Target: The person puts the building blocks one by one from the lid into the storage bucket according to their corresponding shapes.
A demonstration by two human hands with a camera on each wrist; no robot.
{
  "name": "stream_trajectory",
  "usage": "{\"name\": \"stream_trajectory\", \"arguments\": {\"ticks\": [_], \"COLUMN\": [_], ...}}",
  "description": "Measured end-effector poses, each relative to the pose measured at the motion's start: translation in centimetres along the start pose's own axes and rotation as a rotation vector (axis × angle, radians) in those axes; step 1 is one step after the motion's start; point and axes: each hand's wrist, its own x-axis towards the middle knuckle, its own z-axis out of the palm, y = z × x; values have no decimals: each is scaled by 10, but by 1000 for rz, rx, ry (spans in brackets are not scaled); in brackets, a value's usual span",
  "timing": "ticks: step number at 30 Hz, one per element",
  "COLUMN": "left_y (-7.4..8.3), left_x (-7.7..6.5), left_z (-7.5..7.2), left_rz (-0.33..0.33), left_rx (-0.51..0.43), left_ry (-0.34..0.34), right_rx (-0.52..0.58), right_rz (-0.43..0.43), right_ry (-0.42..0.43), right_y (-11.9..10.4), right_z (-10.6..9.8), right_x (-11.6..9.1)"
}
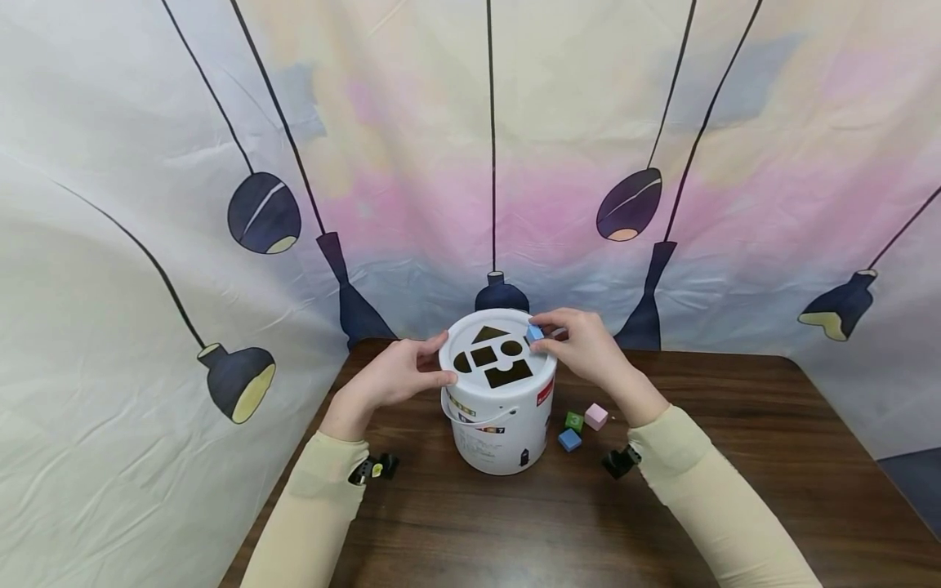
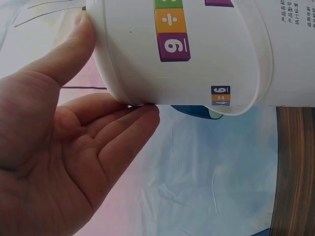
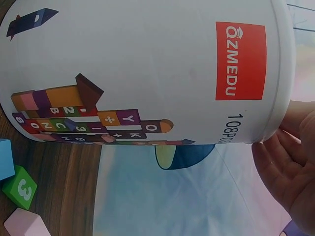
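A white bucket (image 1: 491,445) stands on the table, its lid (image 1: 470,322) cut with holes of several shapes. My right hand (image 1: 584,343) pinches a small blue block (image 1: 534,333) between thumb and fingers at the lid's right side, over a slot. The right wrist view shows part of this hand (image 3: 293,162) at the rim, with the held block hidden. With thumb and fingers spread, my left hand (image 1: 393,371) touches the left edge of the lid. In the left wrist view the fingers (image 2: 125,130) are nearly straight against the bucket's side.
Right of the bucket lie a green block (image 1: 574,421) marked 3, a pink block (image 1: 596,416) and another blue block (image 1: 569,440) on the brown wooden table (image 1: 698,490). A white handle (image 1: 470,422) hangs on the bucket's front. Behind the table hangs a lamp-patterned cloth (image 1: 412,163).
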Motion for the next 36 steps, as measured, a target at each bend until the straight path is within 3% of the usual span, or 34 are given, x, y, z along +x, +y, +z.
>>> {"name": "stream_trajectory", "arguments": {"ticks": [22,29,36], "left_y": [-1,-1,-1], "left_x": [-1,-1,0], "left_z": [0,-1,0], "left_rz": [11,5,2], "left_rx": [-9,-3,-4], "left_ry": [-2,-3,-5], "right_rx": [-3,114,243], "right_rz": [-32,-72,-55], "right_ry": [48,125,182], "right_y": [4,20,36], "right_z": [4,9,9], "right_x": [-4,-17,-37]}}
